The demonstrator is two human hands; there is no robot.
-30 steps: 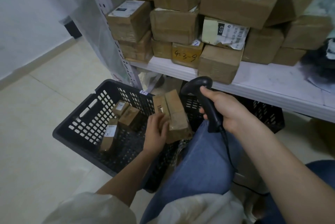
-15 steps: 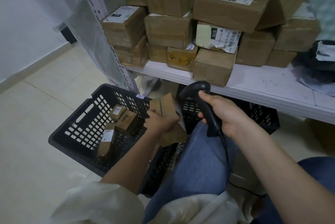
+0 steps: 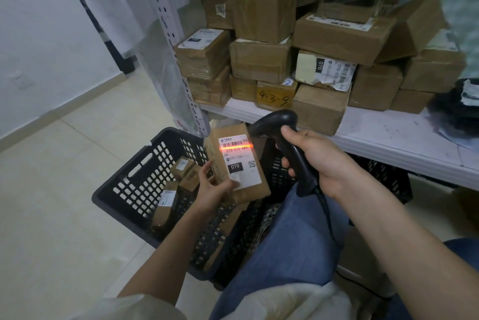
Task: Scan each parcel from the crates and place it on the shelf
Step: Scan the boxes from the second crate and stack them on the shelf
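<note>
Shelf (image 3: 388, 135) boxes run off the top edge. Your left hand (image 3: 210, 187) grips the parcel (image 3: 237, 164) over the crate (image 3: 134, 190), thumb covering the label's corner; your right hand (image 3: 321, 161) wraps the scanner (image 3: 287, 146), whose red line crosses the barcode.
</note>
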